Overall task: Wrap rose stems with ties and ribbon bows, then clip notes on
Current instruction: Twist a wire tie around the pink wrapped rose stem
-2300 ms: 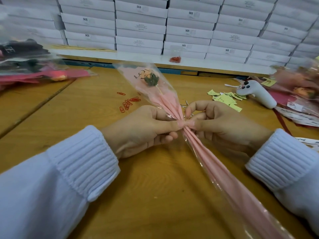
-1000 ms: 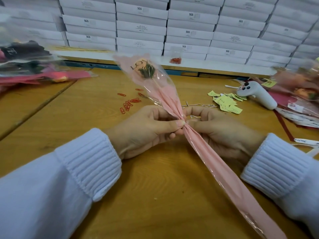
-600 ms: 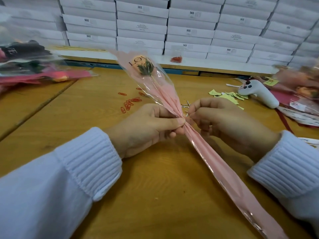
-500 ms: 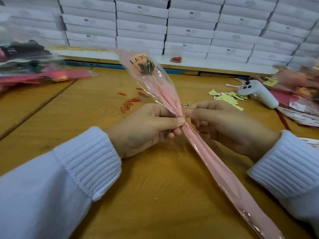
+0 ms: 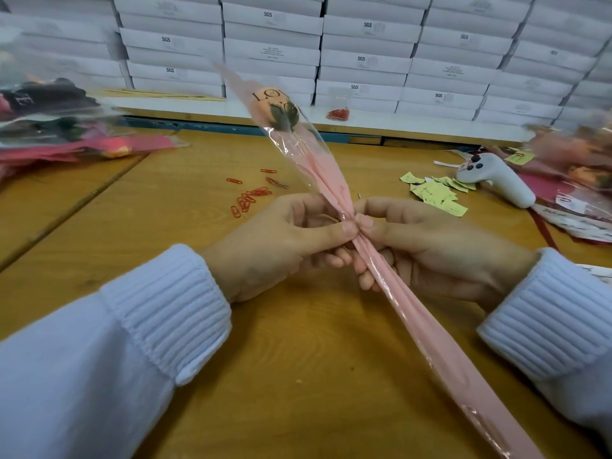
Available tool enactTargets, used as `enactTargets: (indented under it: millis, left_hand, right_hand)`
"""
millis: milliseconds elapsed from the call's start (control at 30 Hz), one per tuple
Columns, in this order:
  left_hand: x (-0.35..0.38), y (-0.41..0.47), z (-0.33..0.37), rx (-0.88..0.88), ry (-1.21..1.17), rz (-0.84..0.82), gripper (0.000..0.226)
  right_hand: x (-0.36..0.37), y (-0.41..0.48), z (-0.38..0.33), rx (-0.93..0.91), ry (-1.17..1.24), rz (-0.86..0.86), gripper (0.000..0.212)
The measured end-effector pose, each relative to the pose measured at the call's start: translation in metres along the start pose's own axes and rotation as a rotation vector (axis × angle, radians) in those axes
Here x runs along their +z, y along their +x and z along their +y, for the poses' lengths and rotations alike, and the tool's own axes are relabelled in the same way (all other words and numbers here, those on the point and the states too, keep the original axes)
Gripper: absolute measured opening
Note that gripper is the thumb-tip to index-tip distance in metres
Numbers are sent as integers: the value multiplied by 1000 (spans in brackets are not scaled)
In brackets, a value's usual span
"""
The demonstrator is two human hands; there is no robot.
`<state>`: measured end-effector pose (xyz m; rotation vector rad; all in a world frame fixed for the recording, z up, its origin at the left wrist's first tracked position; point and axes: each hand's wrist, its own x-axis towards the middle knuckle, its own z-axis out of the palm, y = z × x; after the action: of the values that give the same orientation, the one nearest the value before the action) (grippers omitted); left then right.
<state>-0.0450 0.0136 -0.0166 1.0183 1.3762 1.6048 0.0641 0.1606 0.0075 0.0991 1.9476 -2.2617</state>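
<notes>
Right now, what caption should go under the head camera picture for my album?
A person's left hand and right hand pinch the pink-wrapped rose at its gathered neck, red paper clips nearby.

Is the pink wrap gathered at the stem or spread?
Gathered. The left hand and right hand pinch the pink wrap to a narrow neck; it flares around the rose.

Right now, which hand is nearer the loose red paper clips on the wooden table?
Left. The left hand sits just beside the red paper clips, pinching the pink wrapped rose stem; the right hand is beyond that stem, farther away.
</notes>
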Motion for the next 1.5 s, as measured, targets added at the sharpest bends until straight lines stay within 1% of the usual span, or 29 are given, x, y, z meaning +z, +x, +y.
enactTargets:
  millis: [133,267,433,567,833,967,1067,1200,1300,1433,1500]
  left_hand:
    - [-4,1,0,-8,-112,-10,14]
    - [-8,0,4,-35,-156,-63,18]
    - [-9,0,5,-66,-117,-36,18]
    - [-9,0,6,-55,-97,-19,16]
    - [-6,-1,5,-6,-126,-15,17]
    - [-8,-3,5,-29,-75,-25,20]
    - [-10,-2,4,-59,-79,-56,20]
    - [-13,-1,4,-164,-157,-137,23]
    - [-13,-2,6,-224,-169,-164,19]
    - [-12,-3,6,-215,-130,-178,13]
    - [-12,-2,6,-165,-82,-133,13]
  right_hand:
    - [-1,0,1,-29,82,-19,32]
    - [-2,3,3,-52,119,9,36]
    - [-3,4,5,-46,173,-21,41]
    - [-1,6,8,-61,217,-17,48]
    - [2,5,6,-93,272,-39,47]
    - [2,4,6,-99,264,-45,46]
    - [2,4,7,-90,266,-49,45]
    - [2,4,8,-64,266,-108,49]
    - [3,3,8,-53,260,-132,52]
    - [2,4,8,-42,262,-141,50]
    - [1,4,9,-35,266,-132,51]
